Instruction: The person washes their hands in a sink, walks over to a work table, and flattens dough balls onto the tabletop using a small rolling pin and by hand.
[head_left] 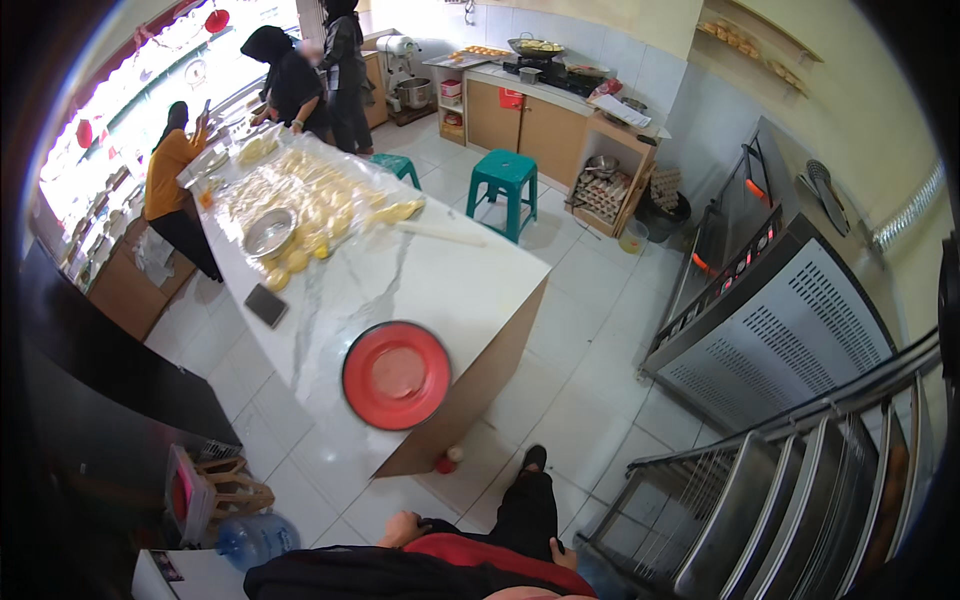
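Observation:
My left hand (403, 529) is low in the view beside my dark clothing, fingers curled; what is in them, if anything, is hidden. My right hand (561, 556) rests against my black trousers (522, 505), fingers curled and partly hidden. Ahead stands a white marble-topped table (480, 280). On its near end sits a round red tray (396, 375). Farther along are a dark flat rectangle (266, 306), a metal bowl (269, 234), several yellow dough balls (285, 268) and dough under clear plastic sheeting (300, 190).
People (170, 180) (290, 90) stand at the table's far end. Green stools (502, 190) are beyond it. A steel oven (770, 310) and tray rack (790, 500) line the right. A water jug (258, 543) and dark cabinet (120, 360) are left; a stove counter (530, 107) is behind.

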